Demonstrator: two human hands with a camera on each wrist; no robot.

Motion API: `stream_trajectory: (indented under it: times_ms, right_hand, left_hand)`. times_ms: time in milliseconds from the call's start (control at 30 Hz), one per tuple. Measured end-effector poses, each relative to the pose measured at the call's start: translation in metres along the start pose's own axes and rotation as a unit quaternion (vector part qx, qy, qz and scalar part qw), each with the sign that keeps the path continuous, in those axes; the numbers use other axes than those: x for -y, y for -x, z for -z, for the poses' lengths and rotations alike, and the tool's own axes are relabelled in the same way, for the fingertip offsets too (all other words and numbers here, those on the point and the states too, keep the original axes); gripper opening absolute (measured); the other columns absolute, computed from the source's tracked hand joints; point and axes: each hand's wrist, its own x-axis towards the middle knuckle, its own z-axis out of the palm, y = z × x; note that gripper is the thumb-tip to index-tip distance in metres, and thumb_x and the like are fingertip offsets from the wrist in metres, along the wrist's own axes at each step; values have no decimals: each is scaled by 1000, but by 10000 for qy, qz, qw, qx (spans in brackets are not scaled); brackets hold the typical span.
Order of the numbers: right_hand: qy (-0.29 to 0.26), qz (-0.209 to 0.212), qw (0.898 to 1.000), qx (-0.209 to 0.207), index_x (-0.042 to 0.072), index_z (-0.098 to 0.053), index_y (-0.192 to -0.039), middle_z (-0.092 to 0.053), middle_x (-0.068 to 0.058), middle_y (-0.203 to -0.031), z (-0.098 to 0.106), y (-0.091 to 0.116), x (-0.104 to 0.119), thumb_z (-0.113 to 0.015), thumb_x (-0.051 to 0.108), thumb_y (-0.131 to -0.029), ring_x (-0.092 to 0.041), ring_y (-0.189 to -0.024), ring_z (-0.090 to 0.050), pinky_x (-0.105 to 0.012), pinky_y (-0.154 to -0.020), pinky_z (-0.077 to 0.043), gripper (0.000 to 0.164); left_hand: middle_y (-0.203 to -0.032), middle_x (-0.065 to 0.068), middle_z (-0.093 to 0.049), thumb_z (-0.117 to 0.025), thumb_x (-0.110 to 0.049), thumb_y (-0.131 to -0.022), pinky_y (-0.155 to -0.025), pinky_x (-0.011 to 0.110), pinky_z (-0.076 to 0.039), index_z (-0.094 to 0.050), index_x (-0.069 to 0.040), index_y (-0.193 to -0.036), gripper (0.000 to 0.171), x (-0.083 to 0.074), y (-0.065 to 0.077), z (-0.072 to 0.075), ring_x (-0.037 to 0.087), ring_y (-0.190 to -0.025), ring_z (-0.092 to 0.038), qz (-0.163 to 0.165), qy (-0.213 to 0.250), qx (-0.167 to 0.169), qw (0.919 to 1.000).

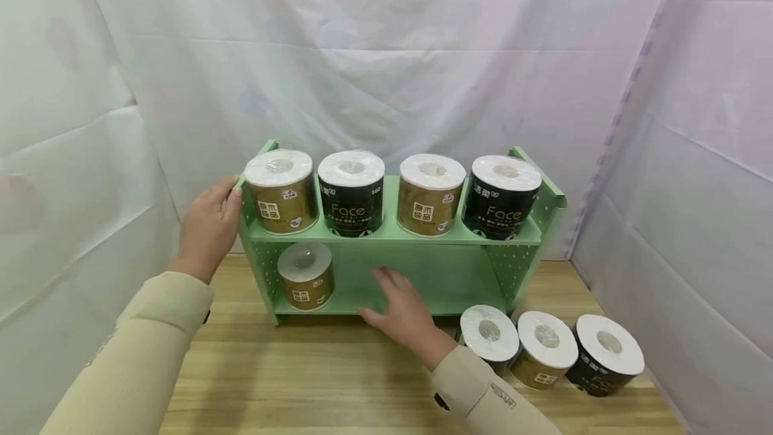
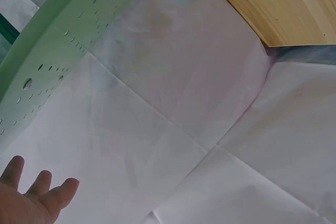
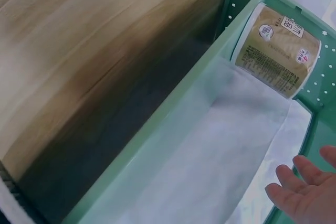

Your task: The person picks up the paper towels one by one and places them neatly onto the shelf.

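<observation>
At the left side of a green two-tier shelf rack [image 1: 386, 242], my left hand [image 1: 213, 223] touches the upper edge of the side panel. In the left wrist view, several fingers [image 2: 39, 187] are spread beside the perforated panel [image 2: 58, 45]. My right hand [image 1: 401, 307] is in front of the lower tier, fingers apart and holding nothing. To its left, a gold-wrapped toilet roll [image 1: 306, 277] stands upright on the lower tier. On the upper tier stand a gold roll [image 1: 280, 197], a black roll [image 1: 351, 200], another gold roll [image 1: 431, 200] and another black roll [image 1: 501, 203].
On the wooden table [image 1: 290, 374], right of my right hand, stand a white-topped roll [image 1: 489, 333], a gold roll [image 1: 543, 348] and a black roll [image 1: 606, 354]. White cloth [image 1: 386, 72] hangs behind the rack and along both sides.
</observation>
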Motion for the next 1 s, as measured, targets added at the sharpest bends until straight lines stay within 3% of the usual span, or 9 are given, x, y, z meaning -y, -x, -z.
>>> stream_trajectory:
  times_ms: [367,1000]
  right_hand:
    - [323,-354,9988,74,13,-41,-147,-43,-11,-146,17,27,-8,-71,44,-85,-33,-133,-41,-53,-99,-44,76]
    - [1118,-909,9894,174,12,-51,-140,-44,-19,-143,42,53,-58,-76,45,-79,-39,-129,-43,-55,-95,-45,74]
  left_hand:
    - [-137,27,-50,-31,-34,-105,-102,63,-34,-48,-2,-140,50,6,0,0,48,-126,-44,-17,-67,-135,9999]
    - [-137,26,-51,-31,-35,-105,-102,62,-35,-48,-2,-140,51,2,-1,-3,47,-126,-45,-150,50,-126,9998]
